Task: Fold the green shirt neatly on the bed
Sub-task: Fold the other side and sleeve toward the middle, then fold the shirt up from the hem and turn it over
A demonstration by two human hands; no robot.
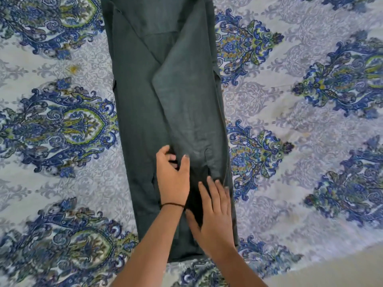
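On the green shirt (145,112) — left hand (173,179) pinching, right hand (215,212) flat.

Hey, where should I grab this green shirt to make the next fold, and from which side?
Grip the near hem end of the green shirt, one corner in each hand, coming from the edge of the bed nearest you. It already lies as a long narrow strip with both sides folded in, so lifting that end away from you would likely halve it. The left hand and right hand are already there.
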